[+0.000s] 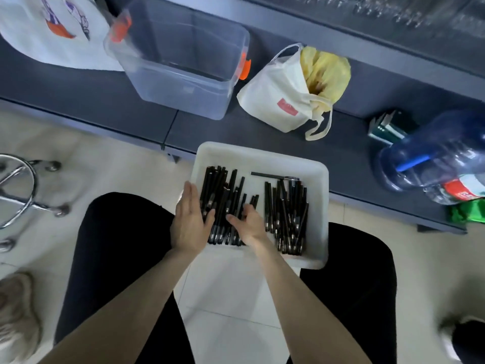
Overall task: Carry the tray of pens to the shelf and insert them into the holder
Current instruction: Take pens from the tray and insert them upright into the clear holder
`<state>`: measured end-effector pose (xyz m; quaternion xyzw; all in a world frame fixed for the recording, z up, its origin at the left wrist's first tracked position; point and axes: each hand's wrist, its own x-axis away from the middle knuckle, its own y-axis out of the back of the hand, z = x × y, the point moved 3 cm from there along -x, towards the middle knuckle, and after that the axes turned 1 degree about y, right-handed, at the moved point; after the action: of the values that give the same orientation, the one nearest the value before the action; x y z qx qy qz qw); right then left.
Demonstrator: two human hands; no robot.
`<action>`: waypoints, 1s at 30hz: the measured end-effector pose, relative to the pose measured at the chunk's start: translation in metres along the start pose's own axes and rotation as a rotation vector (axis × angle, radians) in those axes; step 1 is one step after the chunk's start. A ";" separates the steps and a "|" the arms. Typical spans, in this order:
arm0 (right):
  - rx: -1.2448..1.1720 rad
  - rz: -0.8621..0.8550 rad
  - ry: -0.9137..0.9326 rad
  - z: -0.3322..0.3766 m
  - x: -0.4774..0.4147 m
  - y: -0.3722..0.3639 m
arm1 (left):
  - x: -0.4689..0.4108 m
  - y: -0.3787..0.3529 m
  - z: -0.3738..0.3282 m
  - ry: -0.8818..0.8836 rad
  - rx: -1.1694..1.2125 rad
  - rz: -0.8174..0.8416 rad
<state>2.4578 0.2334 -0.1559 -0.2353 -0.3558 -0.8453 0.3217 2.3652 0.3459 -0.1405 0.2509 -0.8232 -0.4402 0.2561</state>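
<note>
A white plastic tray [319, 177] rests partly on the edge of a dark grey bench and partly over my lap. It holds several black pens in two heaps, a left heap [223, 195] and a right heap [288, 216], with one pen lying crosswise at the far side. My left hand [190, 219] lies with straight fingers along the left heap's outer side, by the tray's left wall. My right hand [249, 223] rests on the left heap's inner side with fingers bent down onto the pens. No pen holder is in view.
On the bench [349, 164] stand a clear storage bin [181, 61] with orange latches, a white cloth bag [286, 98] with yellow contents, another printed bag at far left, and big water bottles [433, 158] at right. A chrome stool base [23, 190] stands on the tiled floor at left.
</note>
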 end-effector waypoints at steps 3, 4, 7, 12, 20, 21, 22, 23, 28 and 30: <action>0.084 0.008 -0.038 -0.004 -0.010 -0.014 | -0.002 -0.004 0.001 0.008 -0.031 0.016; 0.112 -0.004 -0.049 -0.003 -0.012 -0.016 | -0.002 -0.005 0.001 0.003 -0.045 0.015; 0.155 -0.058 -0.057 -0.003 -0.020 -0.014 | -0.003 -0.008 0.001 -0.001 -0.081 -0.018; 0.117 -0.035 -0.086 -0.006 -0.026 -0.021 | -0.005 -0.009 0.001 -0.001 -0.108 -0.053; 0.052 -0.090 -0.026 -0.008 -0.023 -0.007 | -0.006 -0.012 0.002 0.009 -0.075 -0.085; 0.041 -0.102 -0.020 -0.008 -0.022 -0.002 | -0.006 -0.011 0.001 0.020 -0.058 -0.072; 0.035 -0.116 -0.014 -0.007 -0.020 0.003 | -0.006 -0.010 0.000 0.028 -0.040 -0.054; 0.029 -0.125 -0.006 -0.005 -0.017 0.009 | -0.006 -0.008 -0.001 0.033 -0.021 -0.038; 0.079 -0.038 0.073 0.020 0.011 0.053 | -0.010 0.016 -0.014 0.013 -0.040 -0.036; 0.099 0.019 0.127 0.033 0.023 0.075 | -0.013 0.036 -0.031 -0.028 0.022 -0.042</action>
<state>2.5006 0.2088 -0.0870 -0.1682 -0.3739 -0.8368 0.3629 2.3883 0.3536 -0.0977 0.2650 -0.8260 -0.4399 0.2325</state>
